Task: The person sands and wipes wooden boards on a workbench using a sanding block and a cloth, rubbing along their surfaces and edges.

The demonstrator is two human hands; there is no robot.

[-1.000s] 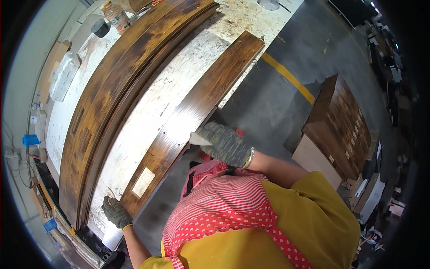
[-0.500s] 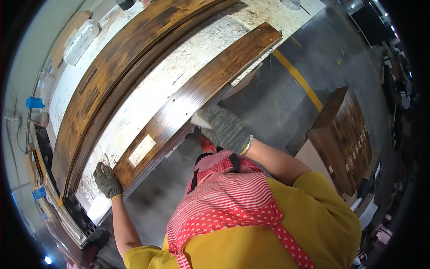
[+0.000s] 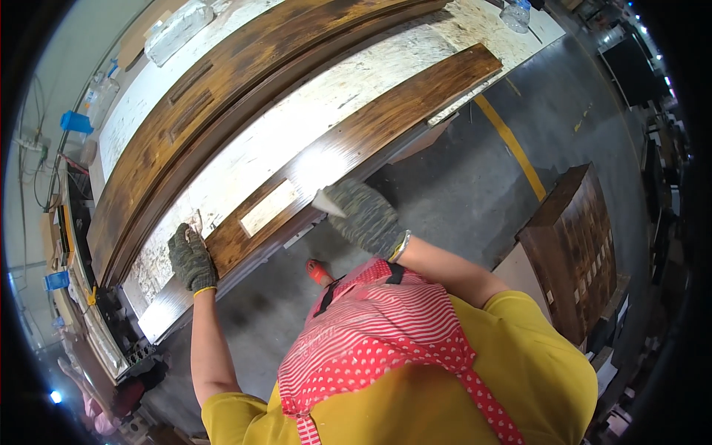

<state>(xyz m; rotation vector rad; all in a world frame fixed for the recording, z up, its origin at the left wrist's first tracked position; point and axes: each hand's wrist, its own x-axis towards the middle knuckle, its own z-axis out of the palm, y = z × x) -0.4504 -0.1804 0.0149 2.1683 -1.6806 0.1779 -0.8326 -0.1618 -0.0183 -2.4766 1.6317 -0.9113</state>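
A long brown stained wooden board [image 3: 386,119] with a pale rectangle near its left end lies along the bench's near edge. My left hand [image 3: 193,259], in a dark camouflage knit glove, is curled against the board's left end. My right hand [image 3: 363,215], gloved alike, is at the board's near edge, just right of the pale rectangle. Its fingers are closed on a small whitish flat piece [image 3: 328,203], possibly sandpaper; the kind is unclear. The fingers' undersides are hidden.
Curved dark wooden panels [image 3: 245,74] lie along the bench's far side. Behind them is a clear plastic-wrapped package [image 3: 179,31]. A clear bottle [image 3: 515,16] stands at the far right corner. A brown wooden case [image 3: 567,252] stands right of me.
My right hand has slid left along the board's near edge, closer to the pale rectangle. My left hand stays at the board's left end. The whole view has shifted.
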